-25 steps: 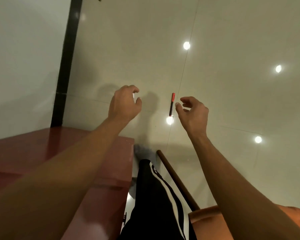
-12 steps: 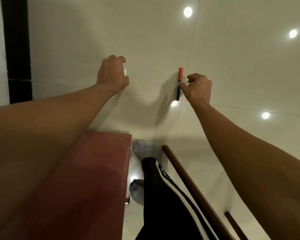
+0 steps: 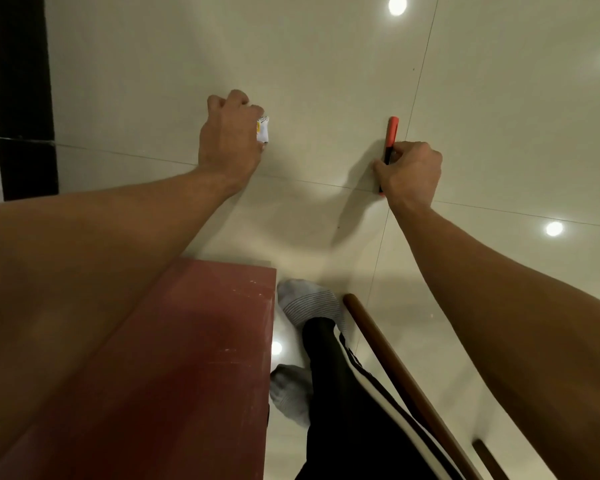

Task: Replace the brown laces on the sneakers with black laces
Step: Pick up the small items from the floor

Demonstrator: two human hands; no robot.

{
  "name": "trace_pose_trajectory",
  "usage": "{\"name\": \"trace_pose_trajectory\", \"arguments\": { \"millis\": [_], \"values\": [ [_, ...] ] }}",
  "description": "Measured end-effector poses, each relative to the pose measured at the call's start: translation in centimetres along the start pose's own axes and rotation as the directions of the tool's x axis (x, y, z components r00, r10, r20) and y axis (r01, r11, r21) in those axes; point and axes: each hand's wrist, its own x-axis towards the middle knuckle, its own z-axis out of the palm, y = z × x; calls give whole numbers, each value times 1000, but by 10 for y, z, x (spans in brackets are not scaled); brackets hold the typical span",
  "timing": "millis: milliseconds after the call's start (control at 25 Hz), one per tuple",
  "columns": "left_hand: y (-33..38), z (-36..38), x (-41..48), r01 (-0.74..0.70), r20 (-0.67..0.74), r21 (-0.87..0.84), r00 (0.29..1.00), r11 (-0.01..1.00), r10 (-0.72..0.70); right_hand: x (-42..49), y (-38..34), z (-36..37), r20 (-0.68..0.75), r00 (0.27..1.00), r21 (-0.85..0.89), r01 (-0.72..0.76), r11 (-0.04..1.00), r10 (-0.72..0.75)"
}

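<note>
Prep step, by the look of it: lacing not started. No sneakers, brown laces or black laces in view, so I can't say where they are or what state they're in.

Left hand is down at the floor, fingers curled round a small white packet; contents unreadable. Right hand, further right, is closed on an orange-and-black pen lying along a tile joint; the orange end pokes out on the far side.

Near side: red bench left, grey socks, brown stick right.

Next move, my guess: lift both items, then find the shoes. If the packet holds the laces, it needs opening.
</note>
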Motion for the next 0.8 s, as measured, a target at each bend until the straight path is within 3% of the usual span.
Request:
{"name": "trace_pose_trajectory", "arguments": {
  "millis": [320, 600, 800],
  "values": [
    [1, 6, -10, -103, -69, 16, 992, 995, 104, -5, 4, 5, -43, 999, 4, 4, 1000, -4],
    [9, -8, -25, -60, -48, -12, 997, 998, 60, -28, -11, -11, 14, 999, 45, 31, 999, -31],
    [37, -72, -62, -6, -68, -96, 998, 995, -1, -69, -49, -66, 86, 987, 127, 123, 984, -134]
  ]
}}
